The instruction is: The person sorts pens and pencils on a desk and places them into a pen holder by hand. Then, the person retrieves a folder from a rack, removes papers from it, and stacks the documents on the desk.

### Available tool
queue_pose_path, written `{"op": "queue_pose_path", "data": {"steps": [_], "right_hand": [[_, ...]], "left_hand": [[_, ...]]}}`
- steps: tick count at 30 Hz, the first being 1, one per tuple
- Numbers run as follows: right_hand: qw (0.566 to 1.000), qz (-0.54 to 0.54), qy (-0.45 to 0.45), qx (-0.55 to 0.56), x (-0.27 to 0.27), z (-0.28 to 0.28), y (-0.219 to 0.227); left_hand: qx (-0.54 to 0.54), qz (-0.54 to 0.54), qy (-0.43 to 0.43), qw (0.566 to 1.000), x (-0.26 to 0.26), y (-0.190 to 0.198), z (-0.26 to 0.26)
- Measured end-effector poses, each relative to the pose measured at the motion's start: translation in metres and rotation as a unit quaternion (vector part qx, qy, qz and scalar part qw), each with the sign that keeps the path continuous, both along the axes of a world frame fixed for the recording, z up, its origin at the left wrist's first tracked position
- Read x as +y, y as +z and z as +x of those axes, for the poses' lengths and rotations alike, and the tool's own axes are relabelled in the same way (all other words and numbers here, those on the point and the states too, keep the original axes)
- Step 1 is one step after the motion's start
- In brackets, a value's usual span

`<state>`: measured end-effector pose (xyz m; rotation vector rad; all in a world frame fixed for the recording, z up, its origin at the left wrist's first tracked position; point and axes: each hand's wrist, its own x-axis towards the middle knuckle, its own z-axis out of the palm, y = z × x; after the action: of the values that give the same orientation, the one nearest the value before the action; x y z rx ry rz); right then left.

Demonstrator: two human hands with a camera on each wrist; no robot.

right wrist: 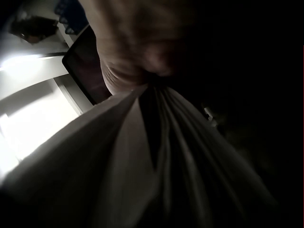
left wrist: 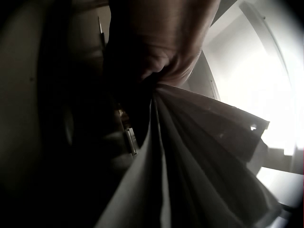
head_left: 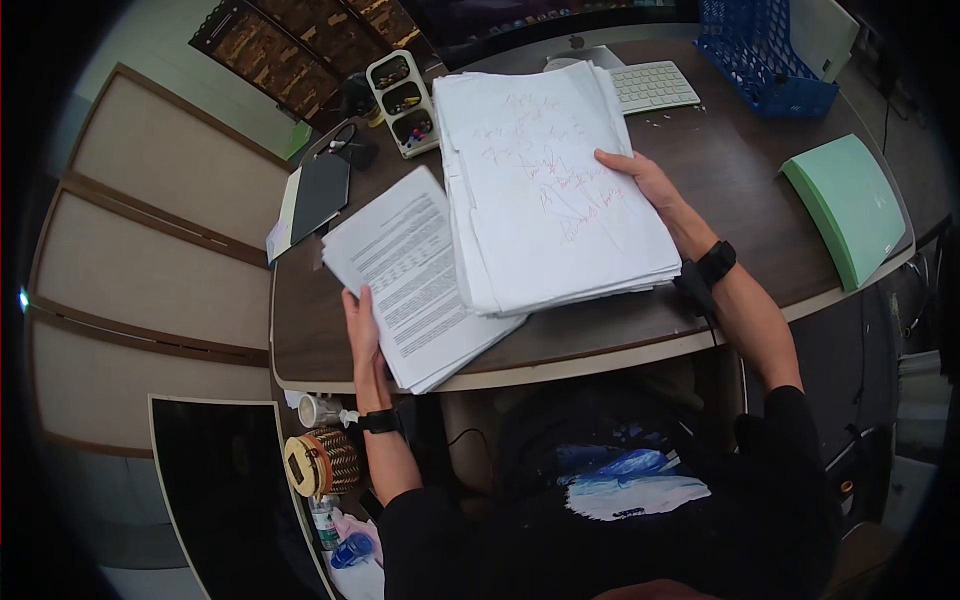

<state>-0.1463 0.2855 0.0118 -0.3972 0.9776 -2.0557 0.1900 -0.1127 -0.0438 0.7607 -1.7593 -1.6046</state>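
Note:
My right hand point(head_left: 655, 190) grips the right edge of a thick stack of white paper point(head_left: 540, 200), its thumb lying on the top sheet. Red handwriting covers part of that sheet. At lower left, my left hand point(head_left: 362, 335) holds a thinner stack of printed sheets point(head_left: 400, 280) by its left edge. The thick stack overlaps the right side of the printed one in the head view. In the left wrist view, paper layers point(left wrist: 190, 156) fan out below the hand. Dark, fanned sheets point(right wrist: 166, 156) also spread from the grip in the right wrist view.
A white keyboard point(head_left: 655, 87) lies behind the thick stack, with a pen organiser point(head_left: 402, 100) to its left. A blue plastic basket point(head_left: 770, 80) and a green box point(head_left: 845, 210) stand on the right. A dark folder point(head_left: 322, 190) sits at the desk's left edge.

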Motion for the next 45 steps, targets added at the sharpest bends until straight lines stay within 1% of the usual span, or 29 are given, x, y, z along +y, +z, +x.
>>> {"op": "queue_pose_path", "data": {"steps": [2,4,6,7,8,10,11,13,17,19,21,23,26,27,28,29,30,31,32,33,34,35,36,37,39,40,42,44,45], "right_hand": [[1.0,0.003,0.025,-0.013,-0.006,0.011,-0.002],[0.998,0.008,0.051,-0.023,-0.013,0.019,-0.005],[0.994,0.064,0.085,0.001,-0.02,0.027,-0.011],[0.988,0.116,0.093,0.049,-0.022,0.029,-0.013],[0.987,0.117,0.095,0.052,-0.025,0.03,-0.017],[0.942,0.222,0.091,0.233,-0.028,0.036,-0.024],[0.936,0.236,0.087,0.247,-0.029,0.038,-0.026],[0.933,0.242,0.085,0.254,-0.029,0.037,-0.024],[0.937,0.24,0.074,0.244,-0.03,0.042,-0.022],[0.937,0.233,0.072,0.249,-0.03,0.043,-0.022],[0.938,0.227,0.069,0.254,-0.029,0.043,-0.022],[0.935,0.223,0.092,0.259,-0.027,0.04,-0.021],[0.932,0.216,0.074,0.281,-0.029,0.039,-0.02],[0.933,0.215,0.07,0.281,-0.028,0.036,-0.018],[0.919,0.228,0.029,0.319,-0.026,0.033,-0.013],[0.902,0.242,-0.011,0.357,-0.025,0.029,-0.01],[0.902,0.242,-0.011,0.356,-0.025,0.025,-0.012],[0.913,0.22,-0.048,0.341,-0.026,0.021,-0.013],[0.921,0.197,-0.085,0.325,-0.025,0.019,-0.014],[0.941,0.188,-0.037,0.28,-0.021,0.019,-0.016],[0.941,0.187,-0.038,0.281,-0.018,0.022,-0.011],[0.975,0.142,0.044,0.163,-0.015,0.025,-0.006],[0.987,0.094,0.124,0.041,-0.014,0.028,-0.004],[0.987,0.093,0.123,0.043,-0.013,0.029,-0.007],[0.99,-0.032,0.128,-0.059,-0.014,0.027,-0.014],[0.989,-0.032,0.129,-0.058,-0.014,0.027,-0.009],[0.97,-0.119,0.157,-0.144,-0.01,0.028,0.0],[0.971,-0.121,0.157,-0.134,-0.008,0.032,0.005],[0.974,-0.122,0.14,-0.126,-0.007,0.038,0.006]], "left_hand": [[0.001,0.024,-0.005,1.0,0.035,0.014,-0.023],[0.001,0.059,-0.037,0.998,0.064,0.021,-0.044],[-0.01,0.095,-0.057,0.994,0.086,0.025,-0.062],[0.005,0.083,-0.081,0.993,0.091,0.018,-0.069],[0.0,0.081,-0.101,0.992,0.103,0.022,-0.075],[-0.023,0.102,-0.109,0.989,0.116,0.021,-0.086],[-0.023,0.104,-0.106,0.989,0.118,0.022,-0.088],[0.007,0.264,-0.114,0.958,0.121,0.029,-0.088],[-0.02,0.214,-0.149,0.965,0.137,0.035,-0.096],[-0.046,0.081,-0.141,0.986,0.145,0.031,-0.103],[-0.047,0.06,-0.138,0.988,0.15,0.032,-0.105],[-0.049,0.039,-0.135,0.989,0.152,0.032,-0.105],[-0.014,0.06,-0.132,0.989,0.155,0.034,-0.099],[0.019,0.056,-0.128,0.99,0.156,0.035,-0.096],[0.051,0.052,-0.124,0.99,0.158,0.038,-0.094],[0.051,0.053,-0.125,0.989,0.157,0.041,-0.092],[0.083,0.022,-0.12,0.989,0.155,0.045,-0.089],[0.115,-0.009,-0.114,0.987,0.157,0.053,-0.086],[0.115,-0.01,-0.113,0.987,0.16,0.059,-0.083],[0.133,-0.017,-0.091,0.987,0.163,0.067,-0.081],[0.151,-0.024,-0.069,0.986,0.166,0.074,-0.08],[0.172,-0.039,-0.061,0.982,0.167,0.077,-0.079],[0.173,-0.041,-0.062,0.982,0.171,0.082,-0.078],[0.19,-0.032,-0.05,0.98,0.176,0.089,-0.077],[0.211,-0.024,-0.036,0.977,0.184,0.099,-0.08],[0.206,0.003,-0.032,0.978,0.186,0.102,-0.08],[0.199,0.03,-0.028,0.979,0.19,0.099,-0.081],[0.209,0.045,0.009,0.977,0.191,0.087,-0.09],[0.21,0.045,0.007,0.977,0.188,0.079,-0.092]]}}
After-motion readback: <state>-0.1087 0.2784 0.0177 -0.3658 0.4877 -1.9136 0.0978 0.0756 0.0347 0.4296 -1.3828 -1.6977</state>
